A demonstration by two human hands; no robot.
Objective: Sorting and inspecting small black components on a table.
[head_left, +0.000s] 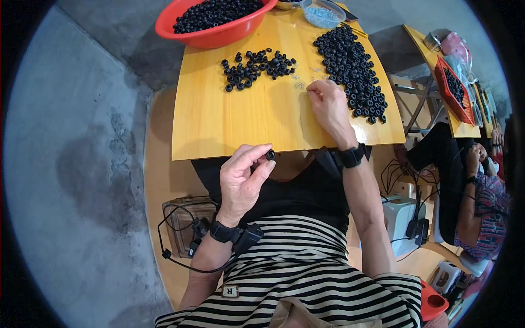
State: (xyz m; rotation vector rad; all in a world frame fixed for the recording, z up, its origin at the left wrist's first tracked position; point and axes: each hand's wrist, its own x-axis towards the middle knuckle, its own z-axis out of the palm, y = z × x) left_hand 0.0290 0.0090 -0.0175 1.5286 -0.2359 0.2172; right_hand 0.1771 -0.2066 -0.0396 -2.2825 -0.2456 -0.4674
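Head view, nearest first: the left hand (240,180) is raised over the lap, just short of the near edge of the yellow wooden table (229,126). Its thumb and forefinger are pinched shut on one small black ring (270,154), which sits at the very fingertips, the other fingers curled loosely below it. A black wristband (225,232) with a cable wraps that wrist.

Beyond those fingertips and to their right, the right hand (330,104) rests on the tabletop, knuckles up, fingers bent down to the wood. Whether they grip anything cannot be told, since the tips are hidden under the hand. Just ahead of its fingertips lie a few pale specks (299,85). A long heap of black rings (353,71) runs along the outer side of this hand, touching or nearly touching it.

Farther out from both hands, a looser scatter of black rings (254,66) lies left of the right fingertips. Past that, at the table's far edge, stands a red bowl (213,35) full of the same black pieces, with a clear dish of pale blue bits (322,13) beside it.
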